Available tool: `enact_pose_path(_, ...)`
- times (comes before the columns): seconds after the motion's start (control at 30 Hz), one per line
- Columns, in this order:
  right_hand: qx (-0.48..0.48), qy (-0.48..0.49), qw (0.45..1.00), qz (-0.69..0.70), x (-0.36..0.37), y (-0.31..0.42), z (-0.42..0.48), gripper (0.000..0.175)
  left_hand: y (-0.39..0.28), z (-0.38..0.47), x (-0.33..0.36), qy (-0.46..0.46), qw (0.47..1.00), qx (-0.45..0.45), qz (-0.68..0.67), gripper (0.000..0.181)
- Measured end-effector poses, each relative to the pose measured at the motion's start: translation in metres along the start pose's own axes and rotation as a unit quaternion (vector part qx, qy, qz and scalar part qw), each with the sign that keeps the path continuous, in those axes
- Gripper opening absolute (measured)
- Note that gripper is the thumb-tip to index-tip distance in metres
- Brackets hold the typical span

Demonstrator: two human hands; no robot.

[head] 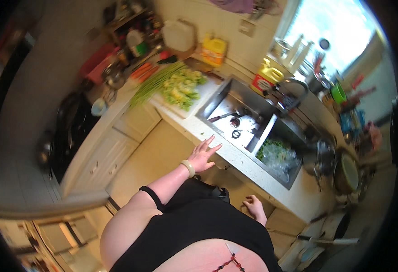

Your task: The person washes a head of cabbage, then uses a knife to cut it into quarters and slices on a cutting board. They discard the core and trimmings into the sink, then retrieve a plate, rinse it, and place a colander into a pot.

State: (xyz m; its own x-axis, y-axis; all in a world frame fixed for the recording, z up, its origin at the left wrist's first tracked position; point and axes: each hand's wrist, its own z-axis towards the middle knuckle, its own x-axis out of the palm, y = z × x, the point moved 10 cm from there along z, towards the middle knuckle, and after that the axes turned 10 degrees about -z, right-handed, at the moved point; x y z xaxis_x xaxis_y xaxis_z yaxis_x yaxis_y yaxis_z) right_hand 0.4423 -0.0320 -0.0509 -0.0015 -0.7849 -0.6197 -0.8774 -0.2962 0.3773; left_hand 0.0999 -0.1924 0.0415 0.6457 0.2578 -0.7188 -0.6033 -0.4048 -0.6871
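My left hand, with a pale bangle on its wrist, is spread with nothing in it, over the front edge of the speckled white countertop. Lower right, my right hand hangs beside the cabinet front with fingers loosely bent and nothing seen in it. Beyond the left hand is the steel double sink; a dark-handled utensil lies in its left basin, and greens with clear plastic lie in the right. Pale leafy vegetables and long green stalks lie left of the sink, partly on a white cutting board.
Behind the sink stand a faucet and a yellow jug; another yellow jug is by the wall. Carrots, a pink basin and a dark stove are left. Pots crowd the right.
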Motion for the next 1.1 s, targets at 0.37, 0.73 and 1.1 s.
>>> enact_pose_path(0.37,-0.338,0.046,0.867,-0.363,-0.007,0.171,0.048,0.042,0.155,-0.282,0.025,-0.114,0.923,-0.357,-0.089,0.084)
enact_pose_path(0.73,-0.418,0.131,0.824,-0.359,0.160,0.274,0.022,0.032,0.424,-0.550,0.010,-0.339,0.670,-0.648,-0.128,0.085)
enact_pose_path(1.1,-0.414,0.199,0.760,-0.459,0.499,0.532,0.014,0.030,0.688,-0.635,-0.094,-0.412,0.678,-0.608,-0.020,0.059)
